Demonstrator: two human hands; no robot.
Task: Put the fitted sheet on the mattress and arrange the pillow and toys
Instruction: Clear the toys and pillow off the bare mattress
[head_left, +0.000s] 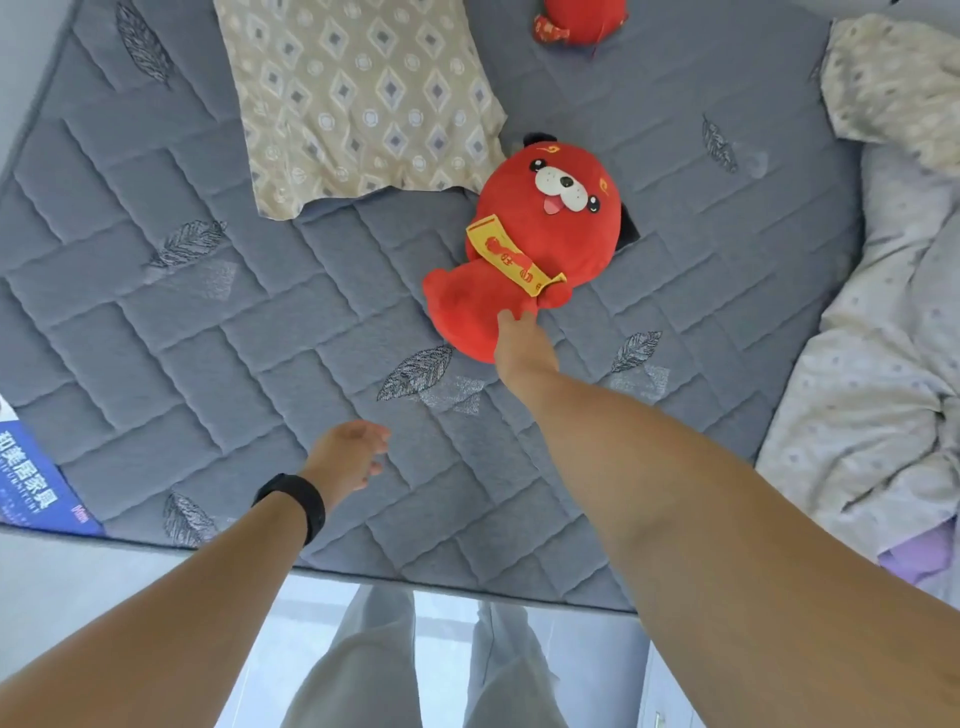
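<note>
Nearest, at the bed's foot: left hand (347, 451) hovering just above the bare mattress (218, 332), fingers loosely curled, grip on nothing, black wristband (294, 502) on the wrist. Blue label (36, 486) at the mattress's near left corner.

Further in: right hand (521, 340) stretched out to the red plush dog (524, 244), grip pinched on its lower edge; fingertips hidden in the plush, so exact hold hard to read. Dog lying face-up near mid-mattress, yellow banner across its chest, its head just beside the pillow corner.

To the right: crumpled pale bedding (878, 374) heaped along the mattress's right side, possibly including the fitted sheet, though impossible to tell from this view; a purple scrap showing under it near the foot.

Farther: patterned beige pillow (358, 98) lying askew toward the head end. At the top edge, second red toy (579, 23), mostly cut off.

Judged progress: very early. Quilted grey surface fully exposed, no sheet fitted on any corner. Pillow and both toys on the bare mattress, likely needing to come off before the sheet goes on. Sheet fitting and final arranging all left to do.
</note>
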